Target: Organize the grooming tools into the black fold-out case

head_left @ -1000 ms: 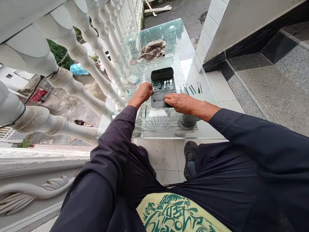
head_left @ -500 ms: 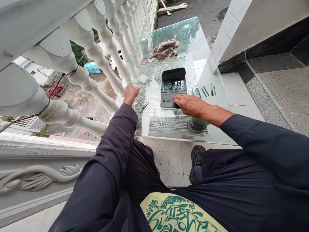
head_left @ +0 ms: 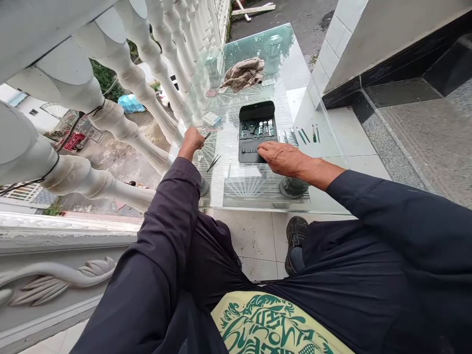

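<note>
An open black manicure case (head_left: 249, 156) lies on the glass table, with scissors (head_left: 254, 135) and several nail clippers (head_left: 266, 128) in its upper part. My right hand (head_left: 282, 157) is closed at the case's lower right edge, fingertips on the empty loops. Near the table's left edge, my left hand (head_left: 192, 141) is closed around a slim dark tool (head_left: 207, 135); its tip pokes out to the right and its kind is hidden. Black tweezers (head_left: 213, 162) lie just below that hand. Several slim metal tools (head_left: 303, 135) are laid in a row right of the case.
The glass table (head_left: 258, 202) carries a crumpled brown cloth (head_left: 243, 74) at the back and a small card packet (head_left: 211, 118) beyond my left hand. A white balustrade (head_left: 125, 69) runs along the left. Stone steps (head_left: 416, 128) rise on the right.
The dark tool's tip now shows beyond my left fist, where it was hardly visible before. My right hand stays at the case's edge. The whole view has shifted slightly.
</note>
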Available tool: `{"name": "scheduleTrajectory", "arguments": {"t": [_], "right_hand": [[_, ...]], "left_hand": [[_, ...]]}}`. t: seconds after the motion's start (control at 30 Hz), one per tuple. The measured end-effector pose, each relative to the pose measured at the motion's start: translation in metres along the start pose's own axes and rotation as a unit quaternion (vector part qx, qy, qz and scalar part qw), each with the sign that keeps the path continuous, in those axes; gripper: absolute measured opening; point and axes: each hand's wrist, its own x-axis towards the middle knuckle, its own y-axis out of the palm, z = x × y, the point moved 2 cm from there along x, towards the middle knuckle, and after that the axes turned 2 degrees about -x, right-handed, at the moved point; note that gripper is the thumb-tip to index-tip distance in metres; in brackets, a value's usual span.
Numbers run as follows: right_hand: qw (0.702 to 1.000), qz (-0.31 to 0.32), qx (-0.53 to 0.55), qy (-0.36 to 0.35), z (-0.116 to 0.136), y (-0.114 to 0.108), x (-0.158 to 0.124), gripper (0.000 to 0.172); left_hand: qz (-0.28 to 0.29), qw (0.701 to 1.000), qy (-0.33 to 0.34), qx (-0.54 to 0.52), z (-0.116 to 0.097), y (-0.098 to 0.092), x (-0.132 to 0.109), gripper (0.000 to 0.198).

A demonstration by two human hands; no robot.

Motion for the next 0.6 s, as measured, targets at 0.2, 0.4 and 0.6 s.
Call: {"name": "scheduleTrajectory", "arguments": {"t": [0.2, 0.4, 0.6], "right_hand": [[0.999, -0.010, -0.035, -0.002, 0.002, 0.003, 0.004, 0.042], [0.999, -0.018, -0.043, -0.019, 0.002, 0.003, 0.005, 0.044], [0.999, -0.027, -0.043, -0.017, 0.004, 0.004, 0.007, 0.044]], "left_hand": [[0.116, 0.979, 0.022, -0.163, -0.032, 0.033, -0.039, 0.035], [0.168, 0.952, -0.024, -0.256, -0.047, 0.085, -0.072, 0.030], [0.157, 0.953, -0.050, -0.255, -0.037, 0.101, -0.072, 0.030]]}}
